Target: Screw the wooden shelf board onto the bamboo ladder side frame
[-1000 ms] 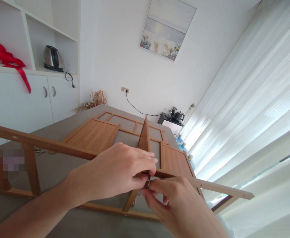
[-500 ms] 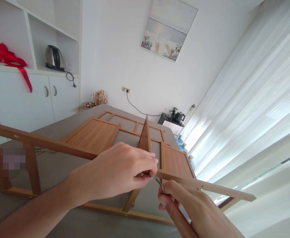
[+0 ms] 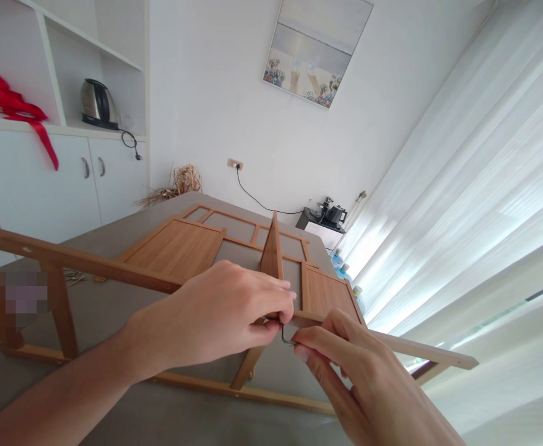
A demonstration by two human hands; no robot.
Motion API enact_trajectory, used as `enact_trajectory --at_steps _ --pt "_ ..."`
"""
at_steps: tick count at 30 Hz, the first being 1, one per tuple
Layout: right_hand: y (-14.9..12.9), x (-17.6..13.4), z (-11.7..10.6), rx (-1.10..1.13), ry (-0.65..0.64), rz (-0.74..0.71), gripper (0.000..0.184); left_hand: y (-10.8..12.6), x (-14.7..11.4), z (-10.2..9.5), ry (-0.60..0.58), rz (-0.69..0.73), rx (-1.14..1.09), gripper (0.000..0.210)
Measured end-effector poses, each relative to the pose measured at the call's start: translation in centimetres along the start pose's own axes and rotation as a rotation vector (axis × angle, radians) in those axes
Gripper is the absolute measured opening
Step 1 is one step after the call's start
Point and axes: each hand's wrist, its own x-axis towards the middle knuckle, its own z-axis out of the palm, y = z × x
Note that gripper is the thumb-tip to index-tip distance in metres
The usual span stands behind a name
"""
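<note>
My right hand pinches the end of a thin L-shaped hex key between thumb and fingers. The key's other end points up at the underside of a rail on the wooden frame, beside my left fingertips. My left hand is closed around that rail, where an upright wooden panel meets it. Its curled fingers hide the joint and any screw there. The frame stands on its side across the table, with its lower rail nearer me.
More wooden panels and slatted frames lie flat on the grey-covered table. Small metal parts lie at the left. Beyond are dried stalks, a black stand with kettles, water bottles and a white curtain.
My right hand has moved up and left, bringing the hex key's tip to the rail beside my left fingers. My left hand keeps its hold on the frame.
</note>
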Motion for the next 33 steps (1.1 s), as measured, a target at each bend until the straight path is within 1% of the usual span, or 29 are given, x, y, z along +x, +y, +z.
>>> enact_trajectory --at_steps 4,10,13,16,21,26,30,33 --pt "-0.3 0.2 -0.1 -0.019 0.052 -0.016 0.023 0.1 -0.1 0.0 -0.014 -0.011 0.009 0.012" --pt "-0.3 0.2 0.3 -0.038 0.084 -0.025 0.022 0.1 -0.1 0.2 -0.009 -0.024 0.001 0.013" --pt "-0.4 0.2 0.3 -0.042 0.124 -0.028 0.016 0.1 -0.1 0.1 -0.010 -0.018 -0.002 0.013" --pt "-0.5 0.3 0.2 -0.050 0.158 0.000 0.010 0.1 -0.1 0.1 -0.013 -0.010 -0.002 0.014" --pt "-0.3 0.2 0.2 -0.039 0.176 0.009 0.012 0.1 -0.1 0.1 -0.010 -0.011 -0.003 0.014" --pt "-0.1 0.1 0.7 -0.022 0.141 -0.004 0.021 0.1 -0.1 0.2 -0.008 -0.027 0.003 0.013" --pt "-0.5 0.7 0.9 0.005 0.062 -0.046 0.030 0.0 -0.1 0.2 -0.003 -0.014 0.012 0.012" --pt "-1.0 1.4 1.0 0.064 0.004 -0.061 0.032 0.0 -0.2 0.2 -0.001 -0.016 0.013 0.012"
